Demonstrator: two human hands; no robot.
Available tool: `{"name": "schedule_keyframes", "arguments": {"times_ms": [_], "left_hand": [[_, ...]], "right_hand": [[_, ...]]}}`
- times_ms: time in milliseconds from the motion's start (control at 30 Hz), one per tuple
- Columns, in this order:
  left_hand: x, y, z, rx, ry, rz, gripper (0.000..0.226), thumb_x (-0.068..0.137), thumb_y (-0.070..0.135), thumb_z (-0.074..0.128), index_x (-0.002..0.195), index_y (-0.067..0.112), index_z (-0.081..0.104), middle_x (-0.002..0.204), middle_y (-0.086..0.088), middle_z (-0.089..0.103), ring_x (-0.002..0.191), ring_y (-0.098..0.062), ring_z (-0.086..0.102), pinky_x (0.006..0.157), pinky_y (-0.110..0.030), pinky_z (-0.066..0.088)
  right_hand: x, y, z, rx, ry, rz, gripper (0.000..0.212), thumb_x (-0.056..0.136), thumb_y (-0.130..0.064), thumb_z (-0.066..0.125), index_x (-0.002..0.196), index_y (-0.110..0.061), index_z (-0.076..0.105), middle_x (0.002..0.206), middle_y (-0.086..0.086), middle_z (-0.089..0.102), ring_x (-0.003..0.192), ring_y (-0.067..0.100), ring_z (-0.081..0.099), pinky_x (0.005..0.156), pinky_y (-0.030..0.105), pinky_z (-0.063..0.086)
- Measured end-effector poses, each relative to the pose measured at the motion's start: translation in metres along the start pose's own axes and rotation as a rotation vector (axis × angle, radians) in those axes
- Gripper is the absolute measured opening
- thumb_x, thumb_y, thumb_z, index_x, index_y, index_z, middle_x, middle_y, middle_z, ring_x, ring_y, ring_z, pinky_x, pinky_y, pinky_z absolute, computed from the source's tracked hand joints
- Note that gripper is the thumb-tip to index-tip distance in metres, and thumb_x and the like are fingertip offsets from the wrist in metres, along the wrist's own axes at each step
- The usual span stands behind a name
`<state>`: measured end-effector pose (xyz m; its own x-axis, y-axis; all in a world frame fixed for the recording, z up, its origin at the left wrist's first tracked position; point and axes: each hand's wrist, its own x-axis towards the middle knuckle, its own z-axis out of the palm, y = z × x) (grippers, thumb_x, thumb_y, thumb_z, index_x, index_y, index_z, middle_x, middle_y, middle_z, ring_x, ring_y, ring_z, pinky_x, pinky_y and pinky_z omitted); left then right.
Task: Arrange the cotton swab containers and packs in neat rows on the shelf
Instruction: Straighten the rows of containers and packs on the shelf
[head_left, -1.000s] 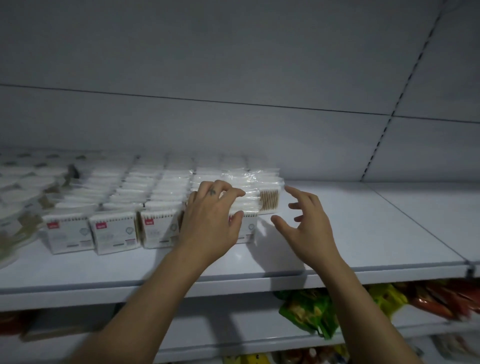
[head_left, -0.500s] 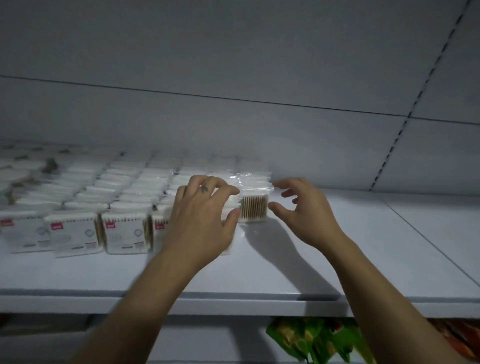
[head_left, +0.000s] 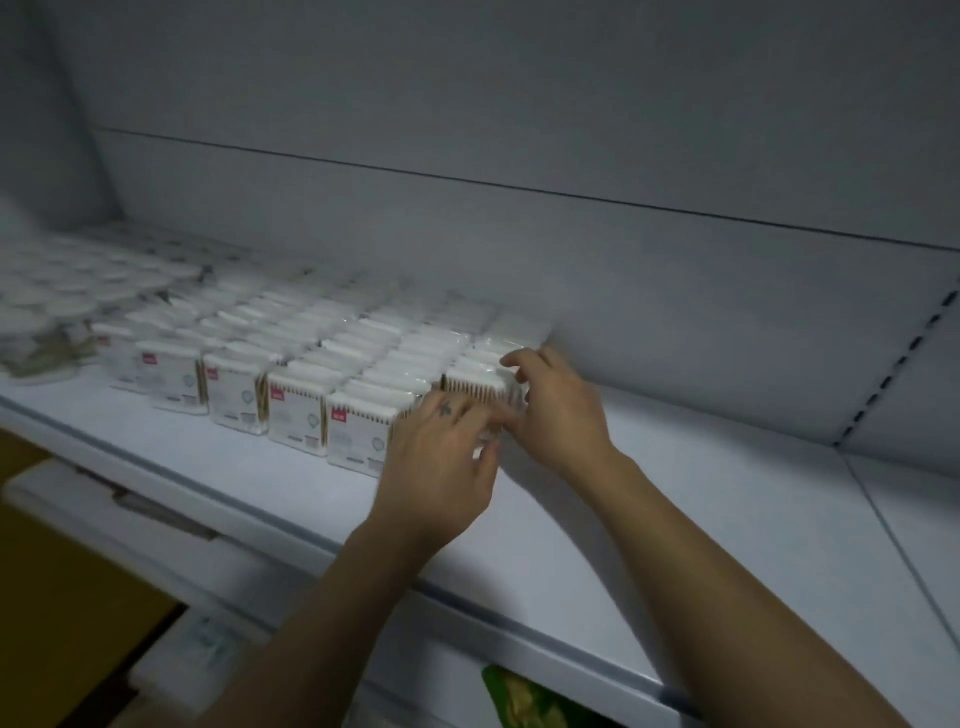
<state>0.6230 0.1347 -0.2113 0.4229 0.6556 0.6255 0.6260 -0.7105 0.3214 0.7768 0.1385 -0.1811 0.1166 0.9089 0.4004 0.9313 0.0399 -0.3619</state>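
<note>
1. Cotton swab pack (head_left: 480, 383): right end of the rows (head_left: 311, 353) on the white shelf (head_left: 727, 519).
2. Right hand (head_left: 558, 410): fingers curled round it.
3. Left hand (head_left: 441, 457): against its front; grip blurred, cannot tell.

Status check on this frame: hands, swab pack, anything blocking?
Left hand against end pack, grip blurred. Right hand curled over that pack's top and right side. Pack sits at right end of the rows. Nothing seen in the way.
</note>
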Motion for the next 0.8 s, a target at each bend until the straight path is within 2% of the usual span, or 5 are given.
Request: {"name": "schedule_keyframes", "arguments": {"times_ms": [167, 267, 433, 633, 800], "left_hand": [[-0.009, -0.001, 0.021, -0.104, -0.029, -0.146, 0.017, 0.085, 0.027, 0.054, 0.097, 0.021, 0.063, 0.097, 0.004, 0.062, 0.090, -0.017, 0.058, 0.073, -0.042, 0.053], [-0.009, -0.008, 0.025, -0.123, -0.005, -0.169, 0.017, 0.084, 0.028, 0.056, 0.097, 0.018, 0.062, 0.098, 0.003, 0.061, 0.090, -0.016, 0.058, 0.071, -0.039, 0.054], [-0.014, -0.010, 0.028, -0.146, 0.024, -0.043, 0.024, 0.081, 0.027, 0.062, 0.100, 0.012, 0.061, 0.097, -0.002, 0.060, 0.088, -0.020, 0.059, 0.073, -0.036, 0.052], [-0.013, -0.006, 0.022, -0.309, 0.042, -0.078, 0.041, 0.075, 0.036, 0.073, 0.106, 0.016, 0.056, 0.099, 0.004, 0.058, 0.091, -0.012, 0.057, 0.076, -0.029, 0.050], [-0.012, -0.006, 0.019, -0.395, 0.008, -0.202, 0.034, 0.080, 0.037, 0.070, 0.102, 0.018, 0.053, 0.091, 0.007, 0.062, 0.084, -0.008, 0.060, 0.068, -0.025, 0.050]], "right_hand": [[0.005, 0.006, 0.004, 0.043, 0.020, -0.041, 0.028, 0.083, -0.032, 0.068, 0.108, -0.021, 0.062, 0.109, -0.003, 0.050, 0.094, 0.018, 0.056, 0.070, 0.028, 0.041], [0.004, 0.007, -0.001, 0.107, 0.005, -0.033, 0.023, 0.079, -0.028, 0.068, 0.100, -0.023, 0.060, 0.106, -0.006, 0.052, 0.091, 0.015, 0.058, 0.072, 0.031, 0.047], [-0.020, 0.009, -0.005, 0.296, 0.033, 0.111, 0.022, 0.072, -0.020, 0.070, 0.084, -0.023, 0.052, 0.074, -0.011, 0.062, 0.071, 0.013, 0.060, 0.064, 0.030, 0.047], [-0.026, 0.003, -0.002, 0.581, 0.001, 0.164, 0.036, 0.073, -0.015, 0.075, 0.100, -0.028, 0.054, 0.073, -0.006, 0.059, 0.059, 0.003, 0.051, 0.053, 0.012, 0.041], [-0.029, 0.002, -0.001, 0.935, -0.140, 0.138, 0.034, 0.075, -0.029, 0.079, 0.104, -0.027, 0.061, 0.064, -0.014, 0.058, 0.062, 0.006, 0.057, 0.063, 0.020, 0.049]]}}
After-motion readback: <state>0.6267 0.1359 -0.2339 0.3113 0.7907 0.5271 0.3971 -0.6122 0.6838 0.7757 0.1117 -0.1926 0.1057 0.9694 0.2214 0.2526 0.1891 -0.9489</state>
